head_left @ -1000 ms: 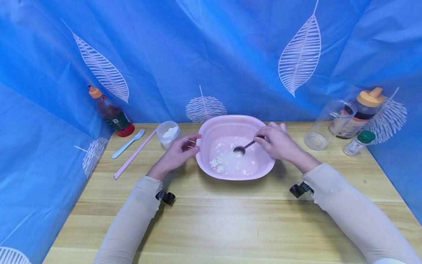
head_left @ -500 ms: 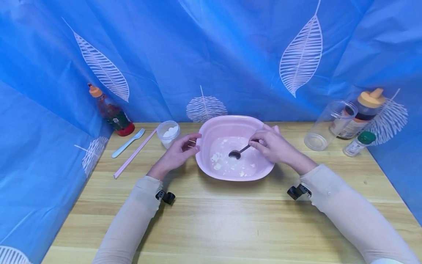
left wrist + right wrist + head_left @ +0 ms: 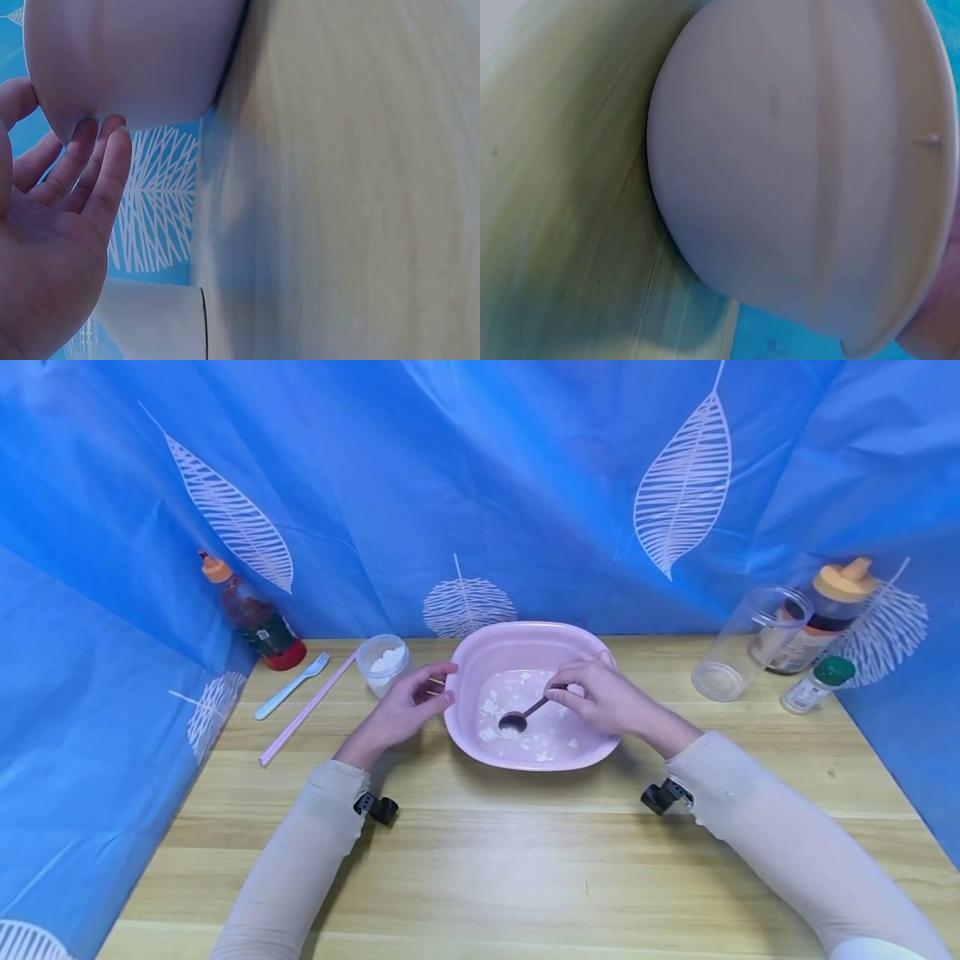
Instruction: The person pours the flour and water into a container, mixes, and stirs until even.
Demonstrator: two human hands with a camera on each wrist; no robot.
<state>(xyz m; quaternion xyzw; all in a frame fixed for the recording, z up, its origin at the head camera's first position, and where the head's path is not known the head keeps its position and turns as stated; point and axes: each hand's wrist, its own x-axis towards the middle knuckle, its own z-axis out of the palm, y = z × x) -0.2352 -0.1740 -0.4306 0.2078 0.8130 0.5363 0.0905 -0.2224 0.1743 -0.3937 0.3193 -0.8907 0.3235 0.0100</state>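
Note:
A pink plastic basin (image 3: 536, 760) stands on the table, holding cloudy liquid with white lumps (image 3: 491, 706). My right hand (image 3: 603, 697) reaches over its right side and pinches the handle of a dark brown spoon (image 3: 514, 721), whose bowl is low in the basin at the liquid. The left hand (image 3: 405, 710) holds the basin's left rim; in the left wrist view its bent fingers (image 3: 112, 169) touch the outer wall under the rim. In the right wrist view the basin wall (image 3: 765, 150) hides most of the right hand (image 3: 937, 315) and the whole spoon.
Behind the left hand stands a clear jar (image 3: 382, 664) of white powder. Farther left are a pink stick (image 3: 307, 710), a light-blue fork (image 3: 292, 687) and a red sauce bottle (image 3: 258, 622). At right stand a clear cup (image 3: 738, 647), a dark sauce bottle (image 3: 817, 618) and a green-capped shaker (image 3: 817, 685).
The right hand and spoon have moved left and slightly toward the front through the basin. White lumps have shifted in the liquid. The left hand stays at the rim.

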